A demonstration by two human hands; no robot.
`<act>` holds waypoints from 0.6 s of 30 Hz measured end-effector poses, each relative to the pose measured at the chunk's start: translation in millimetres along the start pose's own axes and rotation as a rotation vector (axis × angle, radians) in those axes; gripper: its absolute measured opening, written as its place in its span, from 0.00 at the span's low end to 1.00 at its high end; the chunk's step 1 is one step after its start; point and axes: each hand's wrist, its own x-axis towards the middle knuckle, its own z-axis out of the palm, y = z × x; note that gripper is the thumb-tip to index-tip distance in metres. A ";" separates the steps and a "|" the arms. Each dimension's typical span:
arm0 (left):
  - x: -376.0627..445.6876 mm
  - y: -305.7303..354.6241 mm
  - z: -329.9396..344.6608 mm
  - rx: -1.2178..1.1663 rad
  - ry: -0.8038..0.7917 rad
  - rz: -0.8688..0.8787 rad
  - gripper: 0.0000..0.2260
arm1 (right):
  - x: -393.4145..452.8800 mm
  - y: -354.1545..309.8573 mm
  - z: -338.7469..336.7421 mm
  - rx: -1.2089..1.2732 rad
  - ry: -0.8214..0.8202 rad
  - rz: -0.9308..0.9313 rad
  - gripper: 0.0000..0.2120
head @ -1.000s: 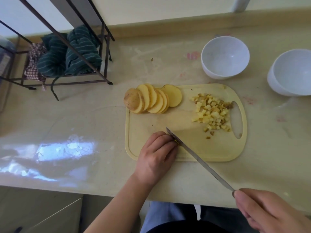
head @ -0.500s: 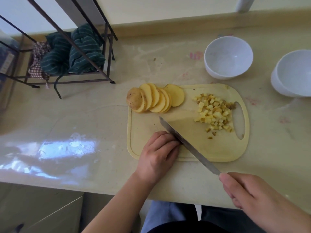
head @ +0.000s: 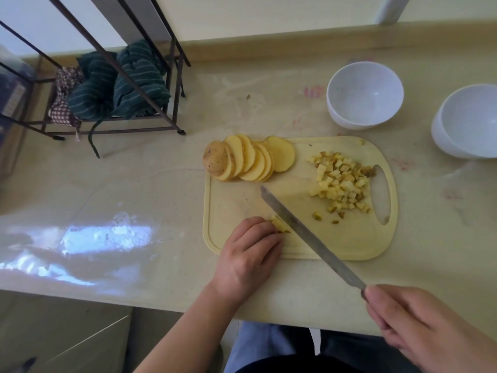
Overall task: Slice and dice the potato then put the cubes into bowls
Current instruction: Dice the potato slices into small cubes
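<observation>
1. Cutting board [head: 349, 243]: pale yellow, lying on the counter in front of you with its handle slot to the right. All the potato pieces sit on it.
2. Potato slices [head: 250, 160]: a fanned, overlapping row at the board's far-left corner, the skin-covered end piece leftmost and partly over the board's edge. They look parked out of the blade's way, awaiting dicing.
3. Potato cubes [head: 340, 181]: a loose heap on the board's right side, just beside the handle slot, with a few strays nearer you. They are probably kept on the side near the bowls for easy transfer.
4. Left hand [head: 250, 254]: your fingers are curled and pressed together over a small stack of potato strips [head: 279, 224] at the board's near edge. The fingertips are tucked, seemingly to steady the strips while staying behind the blade.
5. Knife [head: 304, 230]: a long blade running diagonally across the board, its flat just beside the strips and close to your left fingers.
6. Right hand [head: 419, 329]: your fingers are wrapped round the handle, which they hide entirely.
7. Near bowl [head: 364, 95]: white, beyond the board's far-right corner, with no cubes in it.
8. Far bowl [head: 468, 122]: white, further right and partly out of view, with no cubes visible.
9. Wire rack [head: 113, 76]: at far left, holding green striped cloths. It is well apart from the work.
</observation>
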 end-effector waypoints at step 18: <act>0.4 -1.1 1.1 -0.027 -0.003 -0.007 0.04 | -10.1 8.8 10.8 -0.150 0.077 -0.059 0.37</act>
